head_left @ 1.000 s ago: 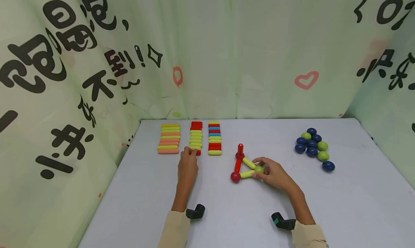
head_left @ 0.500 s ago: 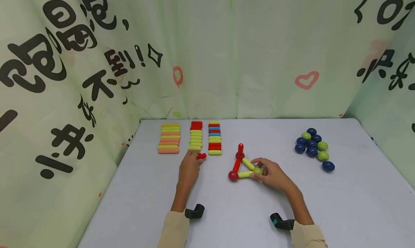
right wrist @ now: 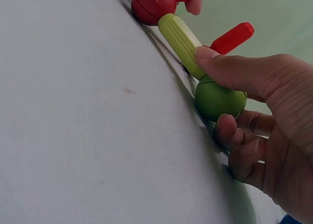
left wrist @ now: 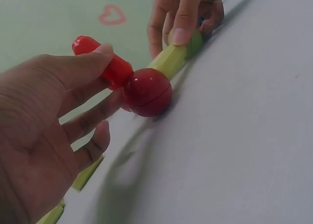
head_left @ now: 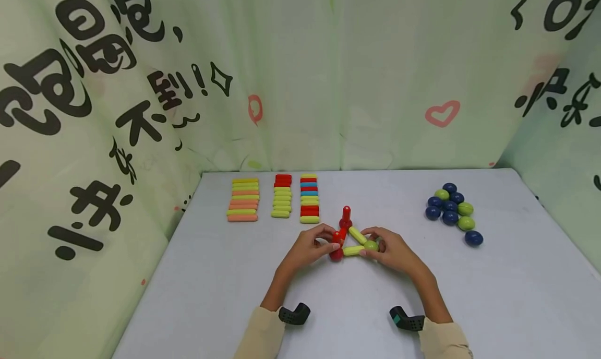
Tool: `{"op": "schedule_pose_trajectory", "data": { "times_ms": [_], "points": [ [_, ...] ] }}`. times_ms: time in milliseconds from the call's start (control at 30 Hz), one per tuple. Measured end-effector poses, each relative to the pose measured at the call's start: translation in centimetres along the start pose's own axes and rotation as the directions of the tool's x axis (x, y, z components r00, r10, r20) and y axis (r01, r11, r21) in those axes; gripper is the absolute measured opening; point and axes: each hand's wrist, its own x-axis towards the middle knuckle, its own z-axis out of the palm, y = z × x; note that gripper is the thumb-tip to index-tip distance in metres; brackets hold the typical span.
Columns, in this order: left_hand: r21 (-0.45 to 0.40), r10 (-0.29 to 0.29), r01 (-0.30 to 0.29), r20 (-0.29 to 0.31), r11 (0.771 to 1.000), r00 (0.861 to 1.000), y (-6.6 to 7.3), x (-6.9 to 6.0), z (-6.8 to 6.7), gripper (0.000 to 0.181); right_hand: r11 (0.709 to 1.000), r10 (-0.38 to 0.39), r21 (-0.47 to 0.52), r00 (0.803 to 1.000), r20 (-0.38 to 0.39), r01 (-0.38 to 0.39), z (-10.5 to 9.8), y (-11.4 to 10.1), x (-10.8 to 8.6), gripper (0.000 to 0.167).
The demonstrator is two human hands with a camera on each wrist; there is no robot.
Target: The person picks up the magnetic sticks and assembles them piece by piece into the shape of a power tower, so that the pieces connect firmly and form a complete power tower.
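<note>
In the head view, red and green balls joined by rods form a triangle on the table. My left hand (head_left: 307,248) pinches a red rod (left wrist: 119,73) between thumb and fingers, its lower end against the near red ball (left wrist: 147,91); whether it sits inside a hole is hidden. My right hand (head_left: 393,250) grips the green ball (right wrist: 220,99), its thumb on the yellow-green rod (right wrist: 180,43) that runs to that red ball. At the far corner, another red rod (head_left: 346,213) stands up from a dark red ball (head_left: 345,224).
Three columns of loose rods lie at the back left: yellow and orange rods (head_left: 243,199), red and yellow-green rods (head_left: 283,193), mixed rods with blue (head_left: 309,193). Several blue and green balls (head_left: 449,206) lie at the right. A printed curtain (head_left: 300,77) hangs behind the table.
My left hand has taken the red rod from the front of the middle column and carried it right to the near red ball. The triangle has shifted slightly left in my right hand.
</note>
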Motion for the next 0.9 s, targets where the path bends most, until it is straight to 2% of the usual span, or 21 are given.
{"op": "schedule_pose_trajectory", "data": {
  "times_ms": [300,500,600,667,700,767,800,833,900],
  "points": [
    [0.000,0.080,-0.081,0.088,0.997,0.993,0.0,-0.3,-0.6,0.026,1.000,-0.001,0.013,1.000,0.010,0.001,0.0,0.0,0.0,0.050],
    [-0.008,0.072,-0.072,0.099,0.997,0.992,0.3,-0.4,-0.9,0.028,1.000,-0.027,0.010,1.000,0.015,0.027,-0.1,0.0,0.1,0.054],
    [0.000,0.025,-0.025,0.029,1.000,0.999,-0.1,-0.3,-1.1,0.027,0.999,-0.036,0.005,0.999,0.012,0.036,-0.1,0.1,0.1,0.054],
    [0.068,0.006,0.000,-0.084,0.998,0.996,-0.8,-0.1,-1.1,0.027,0.999,-0.037,0.004,0.999,0.010,0.037,-0.1,0.1,0.2,0.053],
    [0.115,-0.008,0.025,-0.149,0.993,0.989,-1.0,-0.1,-1.1,0.026,0.999,-0.036,0.002,0.999,0.008,0.036,-0.1,0.2,0.2,0.053],
    [0.253,0.002,0.069,-0.270,0.965,0.963,-1.3,-0.1,-1.1,0.024,0.999,-0.037,-0.003,0.999,0.003,0.037,-0.2,0.1,0.1,0.053],
    [0.329,0.010,0.099,-0.314,0.939,0.949,-1.4,-0.1,-1.1,0.025,0.999,-0.037,-0.004,0.999,-0.002,0.037,-0.2,0.1,0.1,0.053],
    [0.398,0.018,0.128,-0.343,0.908,0.939,-1.5,-0.1,-1.0,0.027,0.999,-0.039,-0.012,0.999,-0.009,0.039,-0.2,0.1,0.1,0.053],
    [0.509,0.032,0.164,-0.355,0.845,0.934,-1.6,-0.2,-0.9,0.031,0.998,-0.045,-0.038,0.998,-0.032,0.044,-0.2,0.1,0.0,0.052]
  ]
}}
